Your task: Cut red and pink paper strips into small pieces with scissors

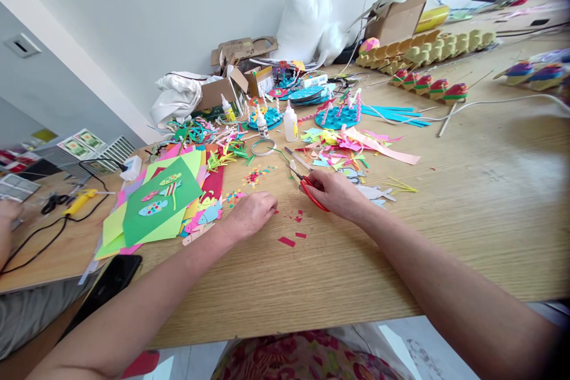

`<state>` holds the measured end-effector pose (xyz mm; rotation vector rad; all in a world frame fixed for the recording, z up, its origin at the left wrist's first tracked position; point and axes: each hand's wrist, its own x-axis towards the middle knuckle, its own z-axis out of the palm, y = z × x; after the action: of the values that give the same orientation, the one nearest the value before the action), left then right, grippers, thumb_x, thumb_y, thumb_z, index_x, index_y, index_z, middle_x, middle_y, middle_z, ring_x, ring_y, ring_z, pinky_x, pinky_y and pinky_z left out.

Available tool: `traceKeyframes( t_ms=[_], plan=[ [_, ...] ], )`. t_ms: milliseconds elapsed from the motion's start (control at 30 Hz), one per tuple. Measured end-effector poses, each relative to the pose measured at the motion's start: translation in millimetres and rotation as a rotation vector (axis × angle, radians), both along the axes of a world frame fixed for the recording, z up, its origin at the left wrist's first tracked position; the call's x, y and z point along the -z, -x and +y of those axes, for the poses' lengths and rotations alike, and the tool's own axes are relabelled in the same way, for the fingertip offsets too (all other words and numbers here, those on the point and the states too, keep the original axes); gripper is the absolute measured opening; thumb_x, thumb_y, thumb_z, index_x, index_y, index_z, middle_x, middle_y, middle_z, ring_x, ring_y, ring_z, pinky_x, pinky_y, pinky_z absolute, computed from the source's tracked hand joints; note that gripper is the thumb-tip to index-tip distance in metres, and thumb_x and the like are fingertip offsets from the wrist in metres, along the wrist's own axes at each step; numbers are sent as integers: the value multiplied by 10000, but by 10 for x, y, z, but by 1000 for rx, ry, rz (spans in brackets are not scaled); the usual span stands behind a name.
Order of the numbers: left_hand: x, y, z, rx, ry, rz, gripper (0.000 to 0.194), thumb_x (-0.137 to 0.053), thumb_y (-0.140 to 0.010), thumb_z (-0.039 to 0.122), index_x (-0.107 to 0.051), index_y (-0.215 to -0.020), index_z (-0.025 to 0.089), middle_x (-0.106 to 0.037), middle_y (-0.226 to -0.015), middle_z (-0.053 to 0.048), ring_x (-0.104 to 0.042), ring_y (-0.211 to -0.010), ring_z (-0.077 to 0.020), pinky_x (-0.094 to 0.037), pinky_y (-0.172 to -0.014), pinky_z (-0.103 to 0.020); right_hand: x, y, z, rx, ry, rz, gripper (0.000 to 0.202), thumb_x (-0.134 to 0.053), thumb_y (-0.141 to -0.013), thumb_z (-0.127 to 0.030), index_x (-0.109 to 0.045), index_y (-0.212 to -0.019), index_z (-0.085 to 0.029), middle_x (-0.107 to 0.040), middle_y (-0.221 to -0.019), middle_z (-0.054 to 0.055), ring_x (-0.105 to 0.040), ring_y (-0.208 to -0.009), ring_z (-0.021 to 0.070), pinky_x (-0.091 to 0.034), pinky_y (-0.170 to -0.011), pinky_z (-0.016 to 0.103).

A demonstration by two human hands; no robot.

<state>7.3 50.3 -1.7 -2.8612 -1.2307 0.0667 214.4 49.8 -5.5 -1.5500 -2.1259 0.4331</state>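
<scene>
My right hand grips red-handled scissors, whose blades point up and left, parted. To their left, my left hand rests low over the table with its fingers pressed together; a tiny red bit shows at the fingertips, too small to make out. Small red paper scraps lie between and below the hands. Beyond my left hand is a scatter of tiny coloured dots. A green sheet bearing paper fish lies at the left on stacked coloured paper.
Glue bottles stand beyond a roll of tape. Coloured strips and blue discs lie further back, egg cartons at the back right. A phone sits at the left edge; another person's hand shows far left.
</scene>
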Motion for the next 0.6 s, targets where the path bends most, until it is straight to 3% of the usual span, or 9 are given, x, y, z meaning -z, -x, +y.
traceKeyframes(
  t_ms=[333,600],
  plan=[
    [-5,28,-3,58,-1,80,156,-409,-816,172,-565,-818,157,-595,-788,-42,-554,-737,-150,-421,-654,-247,-7,1,-5,7,9,-12,269,-385,-794,-383,-503,-673,-173,-568,-588,30,-480,-520,121,-283,-472,215],
    [-49,-18,-5,145,-63,191,153,-406,-797,102,-549,-779,152,-586,-769,-47,-555,-714,-161,-418,-576,-249,-2,-1,-3,-13,-15,-7,286,-375,-801,-389,-507,-667,-173,-563,-585,24,-471,-513,116,-268,-457,212]
  ],
)
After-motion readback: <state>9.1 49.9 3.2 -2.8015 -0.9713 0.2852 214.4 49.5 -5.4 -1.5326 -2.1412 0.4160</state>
